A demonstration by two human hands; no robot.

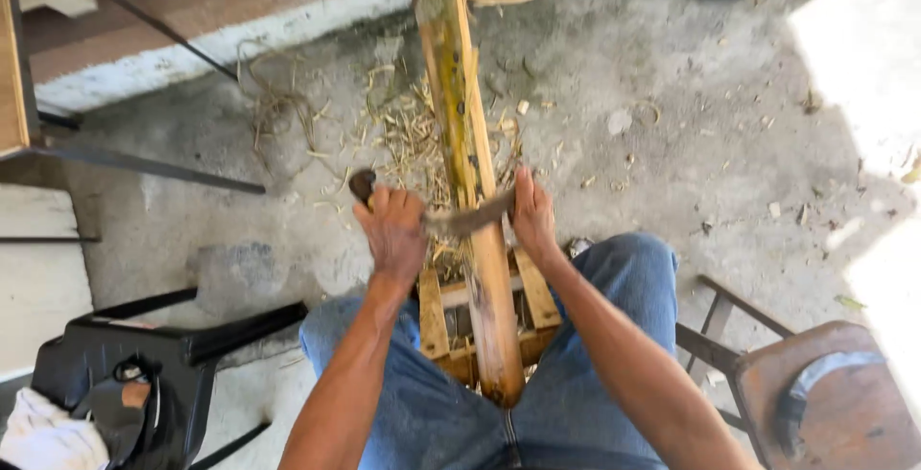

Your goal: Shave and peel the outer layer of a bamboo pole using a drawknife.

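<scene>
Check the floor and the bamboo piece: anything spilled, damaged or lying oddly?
Shavings lie scattered on the concrete floor around the long bamboo piece, with a loose tangle of fibres further left. The left hand and right hand hold a blade across the bamboo. Nothing else stands out.

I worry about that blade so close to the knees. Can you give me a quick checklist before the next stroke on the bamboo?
1. Left hand closed on the knife's wooden handle: ok.
2. Right hand on the far end of the blade, fingers clear of the edge: cannot tell.
3. Blade lying across the bamboo strip: ok.
4. Strip resting on the wooden frame between the knees: ok.
5. Strip's far end braced: cannot tell.
</scene>
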